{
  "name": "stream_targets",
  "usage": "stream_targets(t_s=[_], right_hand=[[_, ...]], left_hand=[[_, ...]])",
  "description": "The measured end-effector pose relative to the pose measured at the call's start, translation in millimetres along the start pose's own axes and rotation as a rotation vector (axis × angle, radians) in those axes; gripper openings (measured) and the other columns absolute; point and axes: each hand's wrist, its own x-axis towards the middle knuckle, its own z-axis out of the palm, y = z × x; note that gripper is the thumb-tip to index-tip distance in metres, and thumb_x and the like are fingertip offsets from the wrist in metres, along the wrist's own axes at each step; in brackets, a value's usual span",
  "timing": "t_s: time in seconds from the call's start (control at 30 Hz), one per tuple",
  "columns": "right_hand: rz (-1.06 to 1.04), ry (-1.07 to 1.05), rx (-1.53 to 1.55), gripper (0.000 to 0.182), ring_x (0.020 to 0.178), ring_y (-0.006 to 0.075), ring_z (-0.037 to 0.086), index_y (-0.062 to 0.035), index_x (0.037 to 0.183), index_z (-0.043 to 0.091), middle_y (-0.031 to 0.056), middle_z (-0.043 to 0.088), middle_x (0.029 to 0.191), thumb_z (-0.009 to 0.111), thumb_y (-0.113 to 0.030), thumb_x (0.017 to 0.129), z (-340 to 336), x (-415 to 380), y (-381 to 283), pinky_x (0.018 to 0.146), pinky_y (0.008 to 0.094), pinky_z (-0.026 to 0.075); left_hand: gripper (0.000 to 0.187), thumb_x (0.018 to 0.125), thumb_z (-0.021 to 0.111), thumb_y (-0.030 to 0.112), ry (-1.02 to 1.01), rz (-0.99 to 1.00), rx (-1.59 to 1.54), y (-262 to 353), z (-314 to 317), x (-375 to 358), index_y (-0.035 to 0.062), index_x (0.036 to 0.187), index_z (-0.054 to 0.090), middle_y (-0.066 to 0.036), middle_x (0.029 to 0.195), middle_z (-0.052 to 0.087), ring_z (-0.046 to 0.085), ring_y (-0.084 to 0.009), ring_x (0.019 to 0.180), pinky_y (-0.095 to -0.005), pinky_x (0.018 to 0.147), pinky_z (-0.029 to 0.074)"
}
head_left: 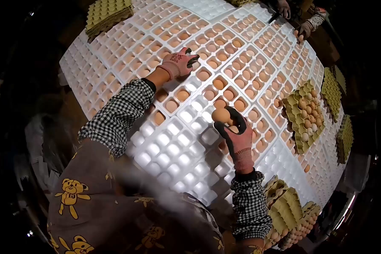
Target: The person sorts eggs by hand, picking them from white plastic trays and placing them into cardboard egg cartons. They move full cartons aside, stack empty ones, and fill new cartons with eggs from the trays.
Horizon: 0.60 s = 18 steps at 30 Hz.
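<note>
My left hand (181,62), in a pink glove with black fingertips, reaches over the white foam trays. Its fingers are bent above the cells, and what lies under them is hidden. In a similar glove, my right hand (237,133) grips a brown egg (220,115) between thumb and fingers, with part of another egg showing in the palm. Brown eggs sit in many cells of the white trays (218,71) beyond both hands. Bare cells show in the white tray (169,146) between my forearms.
To the right, a pulp tray (301,116) of eggs rests on the white trays. Stacked pulp trays (108,16) stand at the upper left. More egg-filled pulp trays (298,224) are at the lower right. Another person's gloved hand (305,30) is at the top right.
</note>
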Motion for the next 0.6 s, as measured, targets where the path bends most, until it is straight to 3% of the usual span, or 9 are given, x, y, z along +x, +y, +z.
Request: stream_targets(t_s=[0.1, 0.17, 0.3, 0.33, 0.37, 0.43, 0.47, 0.5, 0.6], right_hand=[[-0.103, 0.062, -0.227, 0.056, 0.106, 0.0247, 0.063, -0.0112, 0.123, 0.066, 0.0092, 0.064, 0.114, 0.085, -0.021, 0.071, 51, 57, 5, 0.095, 0.0352, 0.051], [-0.087, 0.105, -0.34, 0.058, 0.105, 0.0277, 0.063, -0.0139, 0.122, 0.067, 0.0101, 0.064, 0.114, 0.086, -0.024, 0.069, 84, 94, 11, 0.095, 0.0381, 0.051], [-0.079, 0.166, -0.63, 0.057, 0.111, 0.0312, 0.059, -0.0193, 0.122, 0.066, 0.0139, 0.055, 0.124, 0.083, -0.028, 0.068, 121, 148, -1, 0.094, 0.0423, 0.051], [-0.122, 0.177, -0.661, 0.057, 0.111, 0.0319, 0.059, -0.0199, 0.122, 0.066, 0.0137, 0.053, 0.126, 0.083, -0.028, 0.068, 122, 146, -2, 0.093, 0.0423, 0.051], [-0.169, 0.192, -0.692, 0.057, 0.111, 0.0325, 0.059, -0.0206, 0.121, 0.066, 0.0134, 0.05, 0.127, 0.083, -0.028, 0.067, 125, 144, -3, 0.091, 0.0423, 0.052], [-0.154, 0.179, -0.819, 0.055, 0.111, 0.033, 0.059, -0.0229, 0.12, 0.065, 0.0145, 0.046, 0.129, 0.083, -0.028, 0.068, 128, 133, -3, 0.089, 0.0417, 0.053], [-0.11, 0.175, -0.885, 0.054, 0.111, 0.0331, 0.059, -0.0237, 0.12, 0.065, 0.0145, 0.046, 0.13, 0.082, -0.027, 0.069, 129, 129, 2, 0.089, 0.0421, 0.052], [-0.072, 0.175, -0.952, 0.054, 0.111, 0.0332, 0.059, -0.0244, 0.121, 0.065, 0.0145, 0.046, 0.131, 0.081, -0.027, 0.069, 129, 125, 9, 0.089, 0.0425, 0.052], [-0.234, 0.224, -0.812, 0.053, 0.111, 0.0331, 0.059, -0.0253, 0.123, 0.065, 0.0148, 0.047, 0.132, 0.08, -0.025, 0.072, 135, 107, 20, 0.09, 0.0426, 0.051]], left_hand=[[0.053, 0.082, 0.067, 0.029, 0.091, -0.017, -0.214, -39, 15, 11, 0.0222, 0.134, 0.058, -0.009, 0.139, 0.052, 0.059, -0.0303, 0.118, -0.0401, 0.099, 0.049], [0.049, 0.087, 0.065, 0.021, 0.279, 0.245, -0.634, -62, 18, 13, 0.0135, 0.135, 0.057, -0.01, 0.132, 0.059, 0.06, -0.0307, 0.116, -0.0368, 0.099, 0.049], [0.042, 0.095, 0.059, 0.021, 0.246, 0.235, -0.833, -73, 18, 5, 0.01, 0.135, 0.057, -0.006, 0.126, 0.063, 0.064, -0.0175, 0.106, -0.0312, 0.095, 0.05], [0.042, 0.097, 0.057, 0.024, 0.106, 0.154, -0.979, -79, 20, 3, 0.0106, 0.137, 0.056, -0.004, 0.128, 0.062, 0.063, -0.0133, 0.103, -0.0302, 0.091, 0.051], [0.048, 0.098, 0.055, 0.031, 0.016, 0.081, -0.924, -78, 18, 2, 0.0107, 0.142, 0.051, -0.009, 0.138, 0.056, 0.058, -0.0207, 0.118, -0.0362, 0.102, 0.044], [0.054, 0.097, 0.054, 0.031, 0.316, 0.296, -0.429, -77, 37, 13, 0.0118, 0.147, 0.043, -0.014, 0.146, 0.048, 0.046, -0.0285, 0.134, -0.0427, 0.114, 0.029], [0.056, 0.098, 0.049, 0.039, 0.193, 0.192, -0.387, -71, 39, 16, 0.0157, 0.148, 0.041, -0.017, 0.151, 0.04, 0.03, -0.0321, 0.144, -0.048, 0.121, 0.011], [0.057, 0.097, 0.051, 0.035, 0.25, 0.197, -0.223, -67, 45, 19, 0.0138, 0.148, 0.039, -0.019, 0.149, 0.042, 0.034, -0.0345, 0.141, -0.0467, 0.12, 0.018], [0.053, 0.092, 0.056, 0.021, 0.487, 0.156, -0.468, -77, 45, 8, 0.0104, 0.142, 0.046, -0.02, 0.141, 0.049, 0.042, -0.0383, 0.133, -0.0451, 0.115, 0.03]])
